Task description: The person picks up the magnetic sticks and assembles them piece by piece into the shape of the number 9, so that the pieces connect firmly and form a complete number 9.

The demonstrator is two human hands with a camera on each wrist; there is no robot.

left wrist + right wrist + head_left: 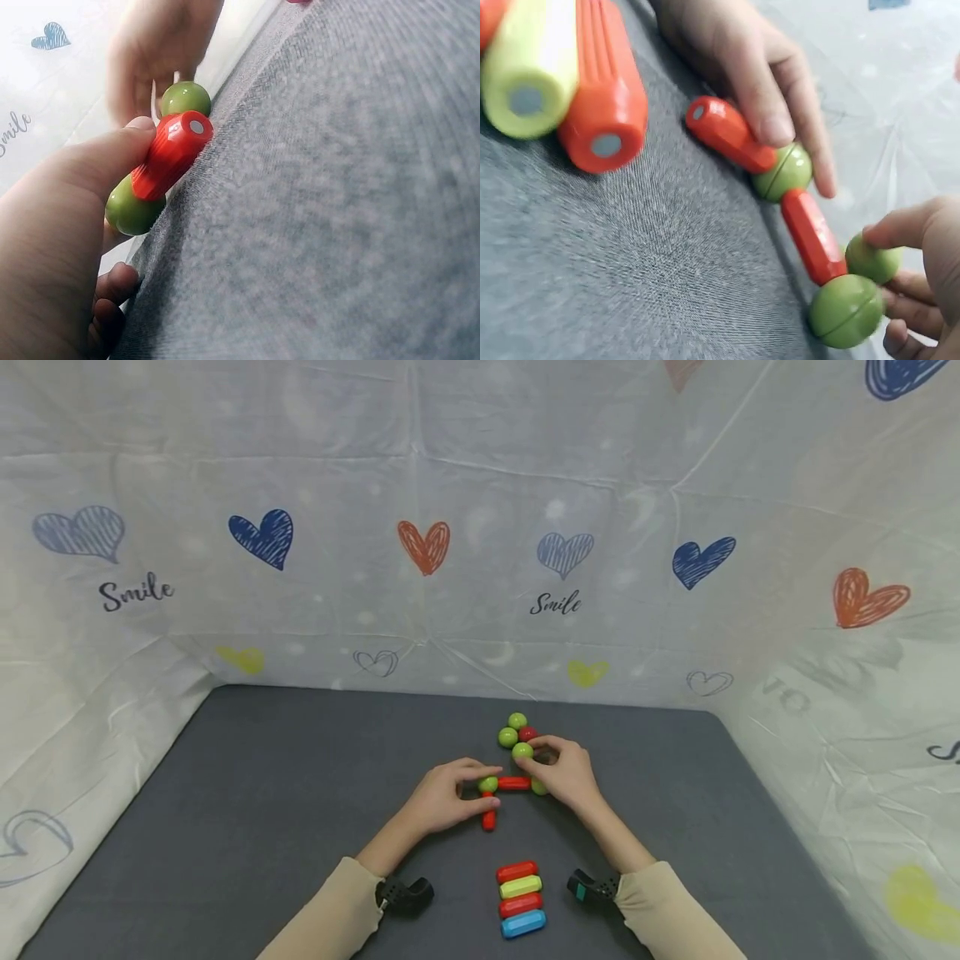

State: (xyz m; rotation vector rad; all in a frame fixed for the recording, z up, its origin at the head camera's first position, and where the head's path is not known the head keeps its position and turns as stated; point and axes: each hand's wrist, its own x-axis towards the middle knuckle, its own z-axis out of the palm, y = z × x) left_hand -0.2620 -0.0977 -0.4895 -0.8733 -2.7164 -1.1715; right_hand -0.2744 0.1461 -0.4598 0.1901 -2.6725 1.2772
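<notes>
My left hand (442,795) steadies a joined piece at its corner, with its thumb and a finger on either side of a green ball (488,784). A red magnetic stick (489,820) extends from that ball toward me, its bare metal end visible in the left wrist view. Another red stick (514,783) runs right from the corner to a second green ball (847,311). Between thumb and fingertips, my right hand (564,770) pinches a loose green ball (874,257) just beyond that end. In the right wrist view the two balls overlap; whether they touch, I cannot tell.
Two green balls (508,737) and a red ball (528,734) cluster beyond my right hand. Nearer me lies a row of sticks: red, yellow (521,887), red and blue (523,924). A heart-printed sheet (480,568) borders the dark grey tabletop (262,793).
</notes>
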